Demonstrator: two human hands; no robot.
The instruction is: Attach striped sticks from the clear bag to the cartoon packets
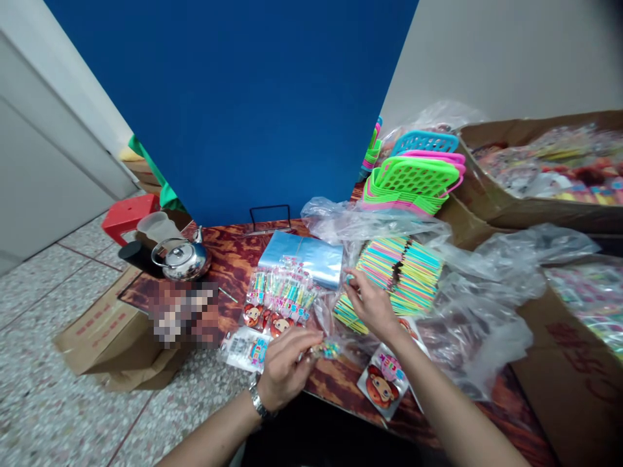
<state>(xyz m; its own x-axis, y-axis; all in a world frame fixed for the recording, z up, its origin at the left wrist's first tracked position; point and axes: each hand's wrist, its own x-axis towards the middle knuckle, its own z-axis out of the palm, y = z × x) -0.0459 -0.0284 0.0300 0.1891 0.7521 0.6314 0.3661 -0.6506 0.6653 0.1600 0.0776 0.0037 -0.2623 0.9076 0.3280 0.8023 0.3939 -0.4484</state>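
Observation:
My left hand (287, 366), with a metal watch at the wrist, is closed around a small bunch of colourful sticks (331, 350) near the table's front edge. My right hand (372, 301) reaches over a large pile of striped sticks (418, 272), its fingertips pinched at the pile's left side; what they hold is too small to make out. Left of it lie filled printed packets (287, 292) with cartoon faces, partly on a stack of blue-clear plastic bags (304, 256). A white packet (246, 348) lies beside my left hand, and flat printed packaging (382, 386) lies below my right forearm.
Green, pink and blue plastic baskets (418, 175) are stacked behind the sticks. Crumpled clear plastic (477, 305) spreads right, beside open cartons (545, 211) of packets. A metal kettle (182, 259) stands at the left table end, near a red stool (129, 214). A blue board (253, 104) rises behind.

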